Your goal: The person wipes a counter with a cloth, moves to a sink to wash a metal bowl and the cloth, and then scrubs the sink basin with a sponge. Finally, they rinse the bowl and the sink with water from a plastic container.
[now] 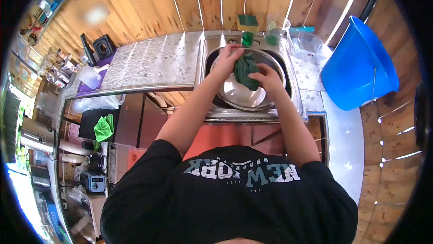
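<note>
A crumpled dark green cloth (246, 71) is held between my two hands, over a wide metal bowl (243, 95). My left hand (229, 61) grips it from the upper left, its fingers bent over the top. On the other side, my right hand (269, 80) has thumb and fingers closed on the cloth's right edge. The shiny bowl sits inside the steel sink (295, 92), and its inner bottom shows below the cloth. Parts of my fingers are hidden behind the cloth.
Behind the sink stand a green-and-yellow sponge (247, 22), a green bottle (247, 38) and a clear cup (273, 32). Clear plastic containers (306, 43) lie at the right, near a large blue bucket (356, 70). A speckled counter (158, 61) extends left; a bright green cloth (104, 127) hangs below.
</note>
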### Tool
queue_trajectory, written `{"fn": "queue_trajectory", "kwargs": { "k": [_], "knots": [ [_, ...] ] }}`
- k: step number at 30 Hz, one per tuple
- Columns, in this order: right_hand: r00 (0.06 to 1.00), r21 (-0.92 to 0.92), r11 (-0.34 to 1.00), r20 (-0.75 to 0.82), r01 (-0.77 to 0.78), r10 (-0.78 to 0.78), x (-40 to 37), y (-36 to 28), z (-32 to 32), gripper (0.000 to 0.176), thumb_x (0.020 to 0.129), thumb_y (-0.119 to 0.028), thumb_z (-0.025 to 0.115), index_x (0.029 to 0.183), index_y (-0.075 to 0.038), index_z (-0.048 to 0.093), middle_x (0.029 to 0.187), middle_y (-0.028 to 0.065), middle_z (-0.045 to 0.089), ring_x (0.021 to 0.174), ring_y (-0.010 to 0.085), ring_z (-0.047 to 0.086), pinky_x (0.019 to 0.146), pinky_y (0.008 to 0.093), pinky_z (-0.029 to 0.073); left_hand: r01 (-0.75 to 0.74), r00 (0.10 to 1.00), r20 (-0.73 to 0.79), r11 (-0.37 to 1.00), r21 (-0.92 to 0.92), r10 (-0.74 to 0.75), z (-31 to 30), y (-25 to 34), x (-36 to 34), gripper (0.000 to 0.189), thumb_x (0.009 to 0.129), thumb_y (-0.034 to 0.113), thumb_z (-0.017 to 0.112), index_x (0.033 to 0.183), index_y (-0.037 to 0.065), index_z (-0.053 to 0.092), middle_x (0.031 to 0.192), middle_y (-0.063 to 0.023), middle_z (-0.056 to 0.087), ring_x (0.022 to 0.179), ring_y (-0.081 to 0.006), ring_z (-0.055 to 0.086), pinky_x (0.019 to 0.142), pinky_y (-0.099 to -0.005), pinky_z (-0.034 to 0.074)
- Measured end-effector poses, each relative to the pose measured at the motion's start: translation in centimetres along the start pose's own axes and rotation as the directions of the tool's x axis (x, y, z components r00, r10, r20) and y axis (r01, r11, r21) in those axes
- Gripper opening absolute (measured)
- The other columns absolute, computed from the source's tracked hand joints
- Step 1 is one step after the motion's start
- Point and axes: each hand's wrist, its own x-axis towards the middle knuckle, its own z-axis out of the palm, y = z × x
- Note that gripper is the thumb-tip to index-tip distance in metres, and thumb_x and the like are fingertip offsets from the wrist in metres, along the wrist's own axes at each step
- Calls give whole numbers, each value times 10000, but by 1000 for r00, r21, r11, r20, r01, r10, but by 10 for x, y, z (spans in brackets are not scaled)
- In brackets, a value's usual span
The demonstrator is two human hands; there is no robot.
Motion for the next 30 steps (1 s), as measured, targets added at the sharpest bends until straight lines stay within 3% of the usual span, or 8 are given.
{"fn": "queue_trajectory", "kwargs": {
  "k": [2,6,10,11,12,18,24,30],
  "knots": [
    [994,191,981,-108,13,8,6,13,-4,396,749,-141,626,1100,15,530,930,92,585,861,212,573,752,315,478,-283,934,-105,886,368,342,-3,5,-4,214,856,238,553,997,77,537,933,-58,551,888,-147,504,780,-259,420],
    [961,707,652,178,-274,212,24,46,-12,309,753,-83,550,1052,-30,493,926,90,551,831,231,563,753,349,481,321,896,438,778,-540,-66,18,34,-28,187,875,261,540,936,84,550,809,-42,583,733,-144,557,600,-267,418],
    [988,439,886,-27,149,-153,4,7,-3,419,725,-26,598,1132,-5,503,1011,90,572,913,175,562,791,299,460,-5,1000,-26,949,314,13,31,11,-25,264,817,245,611,971,37,560,902,-91,593,764,-203,590,608,-307,489],
    [958,298,911,-83,286,-274,7,9,-9,481,694,7,641,1151,-3,491,1040,83,560,930,173,557,808,297,458,-442,860,161,549,709,484,23,0,-23,395,747,288,686,1021,31,561,1070,-132,541,948,-269,558,758,-365,478],
    [952,233,923,-71,306,-298,4,-2,-13,531,670,27,677,1162,-20,483,1046,94,552,943,193,554,808,304,463,-400,891,231,438,805,390,31,18,-39,554,686,244,755,1143,33,522,1162,-176,484,1077,-290,491,961,-363,380],
    [887,395,828,62,399,-457,-13,-37,-8,704,669,55,703,1287,-22,374,1184,140,457,1034,224,528,866,331,468,-2,958,263,911,412,-116,38,31,-48,626,692,323,790,1170,23,520,1099,-88,588,1038,-187,532,923,-321,402],
    [933,-9,942,141,334,-330,3,-28,-34,569,686,-48,745,1185,39,487,1005,100,602,904,173,589,813,287,466,-146,971,237,852,503,26,25,48,-46,496,716,269,773,1102,31,571,1007,-95,629,965,-174,562,877,-313,424],
    [949,189,959,198,211,-247,-11,-45,-28,463,720,-70,736,1125,38,537,1022,93,609,914,179,576,836,287,444,-160,987,67,925,344,145,27,82,-67,590,691,260,777,1160,23,508,1007,-94,617,966,-185,569,879,-325,434]
  ]
}}
